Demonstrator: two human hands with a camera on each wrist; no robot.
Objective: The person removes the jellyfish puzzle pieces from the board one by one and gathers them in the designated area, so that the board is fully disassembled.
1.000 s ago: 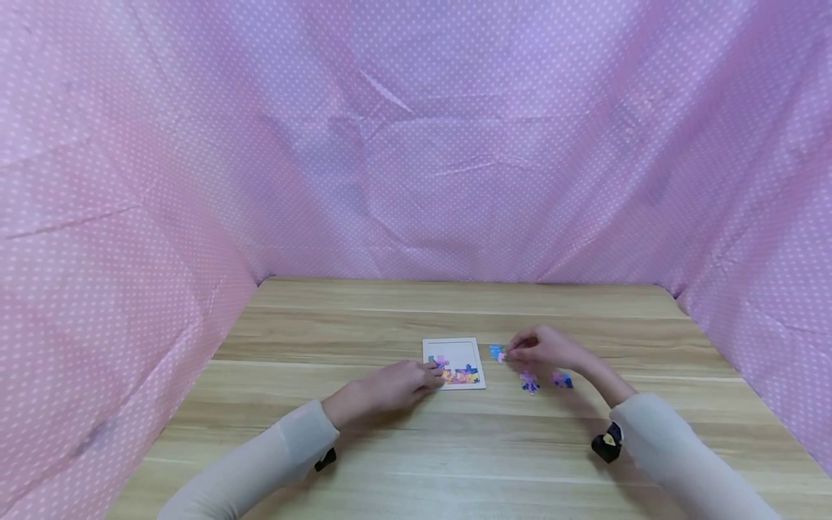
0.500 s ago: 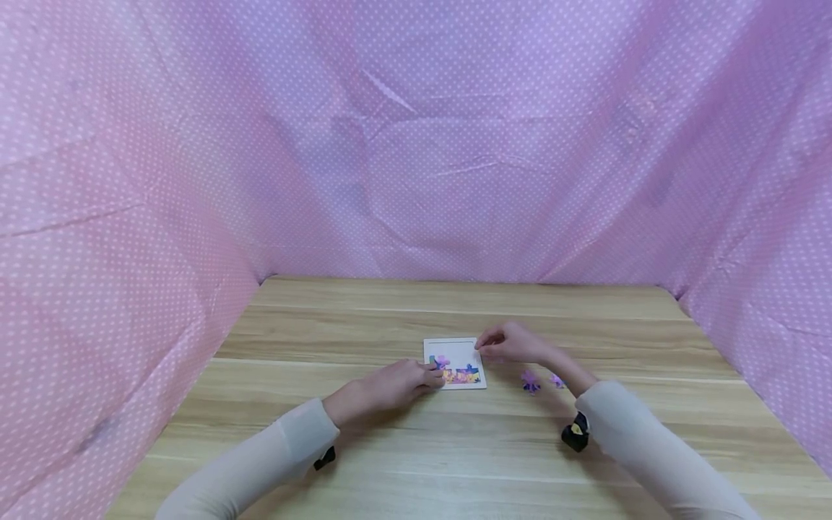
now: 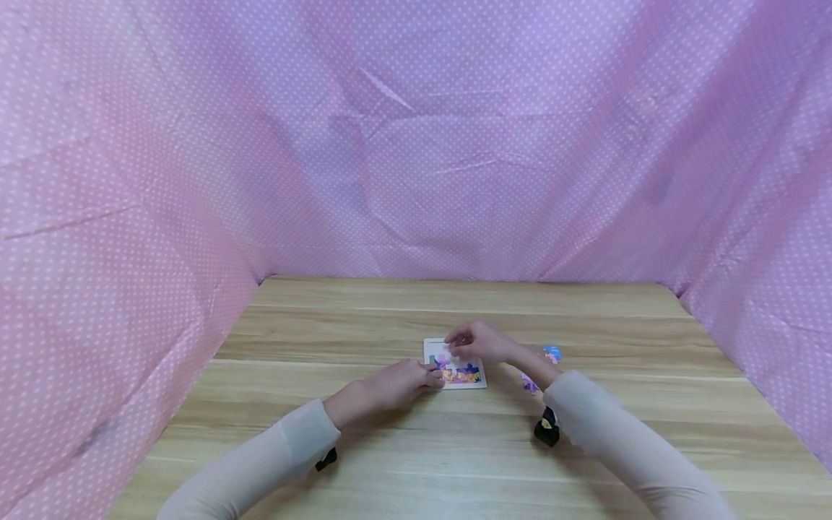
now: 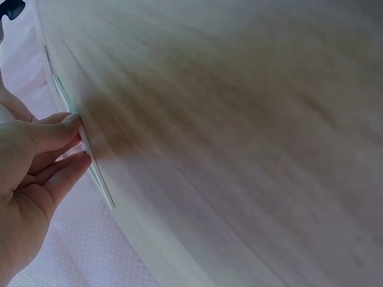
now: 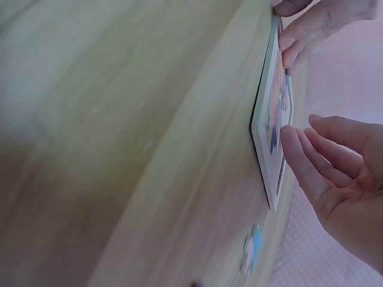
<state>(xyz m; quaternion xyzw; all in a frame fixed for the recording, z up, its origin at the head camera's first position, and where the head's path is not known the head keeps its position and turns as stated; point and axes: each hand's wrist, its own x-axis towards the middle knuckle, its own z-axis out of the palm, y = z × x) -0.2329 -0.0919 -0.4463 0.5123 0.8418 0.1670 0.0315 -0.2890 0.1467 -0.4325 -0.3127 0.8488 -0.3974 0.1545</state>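
Note:
A white puzzle tray [image 3: 434, 348] lies flat on the table, its near part filled with yellow, pink and purple pieces. My left hand [image 3: 398, 383] grips its left edge; in the left wrist view the thumb and fingers [image 4: 67, 176] meet that edge. Above the tray's far right part is my right hand [image 3: 479, 342], thumb and fingers drawn together round a puzzle piece that they mostly hide. In the right wrist view that hand [image 5: 341, 158] touches or hovers just over the tray [image 5: 269, 161]; I cannot tell which.
A blue and pink piece [image 3: 552, 353] lies right of the tray. Nearer, a purple piece [image 3: 529, 383] is partly covered by the right forearm. The wooden table [image 3: 390, 462] is bounded by pink dotted cloth [image 3: 416, 180] at the back and sides.
My right hand has moved left from the loose pieces to above the tray. A blue and pink piece at the right has come into view. The left hand has stayed on the tray.

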